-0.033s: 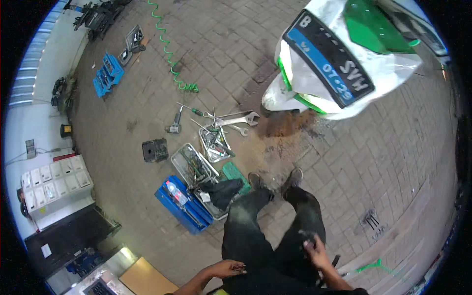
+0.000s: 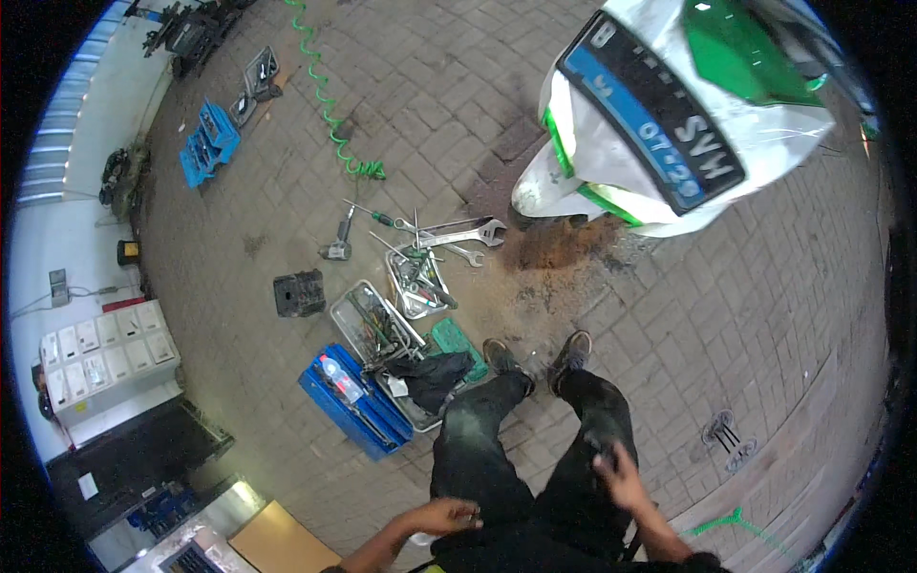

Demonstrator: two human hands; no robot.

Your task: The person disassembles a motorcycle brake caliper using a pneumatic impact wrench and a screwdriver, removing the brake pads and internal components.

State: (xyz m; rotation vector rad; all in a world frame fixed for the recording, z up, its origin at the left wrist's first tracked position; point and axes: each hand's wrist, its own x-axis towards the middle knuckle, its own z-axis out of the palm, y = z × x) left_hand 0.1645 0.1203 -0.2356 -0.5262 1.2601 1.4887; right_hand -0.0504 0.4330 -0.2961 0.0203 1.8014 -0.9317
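Dark blurry obj (image 2: 606, 452), at curled R hand (image 2: 623, 481), L hand (image 2: 445, 517) loosely curled

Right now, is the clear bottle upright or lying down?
Lying down: the bottle shows its side, stretched lengthwise along the blue toolbox.

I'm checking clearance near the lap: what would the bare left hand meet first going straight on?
Pointing rightward, the bare left hand would probably meet the faded black fabric trousers at the left thigh; depth is unclear, so it might pass over.
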